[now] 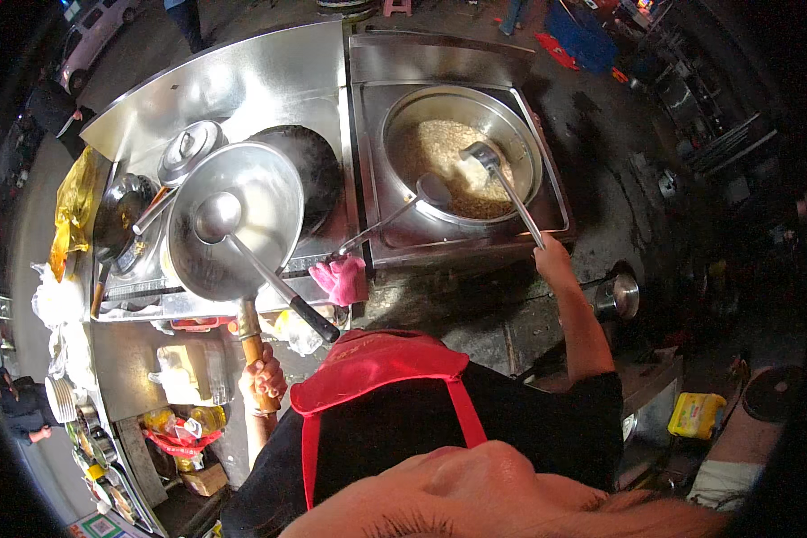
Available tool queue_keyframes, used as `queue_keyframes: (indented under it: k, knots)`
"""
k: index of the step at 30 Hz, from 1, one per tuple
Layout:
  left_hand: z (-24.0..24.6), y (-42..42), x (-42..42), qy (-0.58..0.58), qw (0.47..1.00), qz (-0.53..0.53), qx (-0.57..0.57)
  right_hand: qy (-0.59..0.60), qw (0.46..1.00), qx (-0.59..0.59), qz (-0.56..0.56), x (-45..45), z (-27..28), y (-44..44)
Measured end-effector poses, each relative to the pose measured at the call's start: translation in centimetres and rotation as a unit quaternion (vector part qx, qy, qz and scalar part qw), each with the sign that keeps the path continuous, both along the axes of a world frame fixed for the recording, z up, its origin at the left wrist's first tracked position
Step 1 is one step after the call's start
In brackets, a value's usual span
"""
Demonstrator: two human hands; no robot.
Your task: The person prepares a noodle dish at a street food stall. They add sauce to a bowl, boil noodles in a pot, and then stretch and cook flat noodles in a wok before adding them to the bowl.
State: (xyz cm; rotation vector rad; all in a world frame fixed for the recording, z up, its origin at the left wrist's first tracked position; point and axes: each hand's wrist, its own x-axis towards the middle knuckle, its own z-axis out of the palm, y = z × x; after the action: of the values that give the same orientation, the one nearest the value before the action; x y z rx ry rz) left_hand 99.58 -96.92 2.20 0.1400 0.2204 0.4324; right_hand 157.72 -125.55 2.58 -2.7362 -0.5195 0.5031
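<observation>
My left hand (266, 382) grips the wooden handle (251, 349) of a steel wok (191, 265), which is held above the stove. Inside the wok rests a ladle (219, 216), its black-tipped handle crossing the near rim. On the right, my right hand (553, 261) is closed around the handle of a second ladle (482, 155). Its bowl is over a large steel pot (393, 176) of brown liquid with pale foam or bits on top. A third ladle (434, 190) leans across the pot's near rim, and its handle reaches toward a pink cloth (341, 279).
Beside the held wok are a dark wok (319, 175), a lidded pot (189, 149) and a black pan (121, 208). A steel splashguard (242, 74) backs the stove. Plates (60, 399) and bowls line the left counter. People stand at the left edge.
</observation>
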Motion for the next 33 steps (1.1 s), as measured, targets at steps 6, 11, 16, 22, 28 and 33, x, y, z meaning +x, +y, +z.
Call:
queue_keyframes:
  k: [6, 11, 16, 22, 28, 33]
  knots:
    - [0.0, 1.4, 0.4, -0.010, 1.000, 0.011, -0.017, -0.048, 0.995, -0.079, 0.021, -0.6, -4.8, 3.8]
    - [1.6, 1.1, -2.5, 0.010, 0.997, 0.045, -0.063, -0.077, 0.994, 0.076, -0.021, -5.1, -4.9, 8.3]
    - [3.0, 0.5, -4.1, 0.091, 0.989, 0.115, -0.007, -0.090, 0.962, 0.026, 0.257, -10.4, -7.1, 20.0]
    - [4.9, -2.5, -8.1, 0.064, 0.977, 0.205, 0.013, 0.102, 0.985, 0.083, 0.111, -12.0, -16.9, 30.0]
    - [6.5, -6.3, -12.5, 0.114, 0.940, 0.323, 0.007, 0.367, 0.862, 0.304, -0.174, -7.2, -28.3, 32.8]
    - [6.9, -8.4, -14.4, 0.092, 0.918, 0.385, 0.005, 0.418, 0.766, 0.387, -0.299, -8.0, -27.1, 32.8]
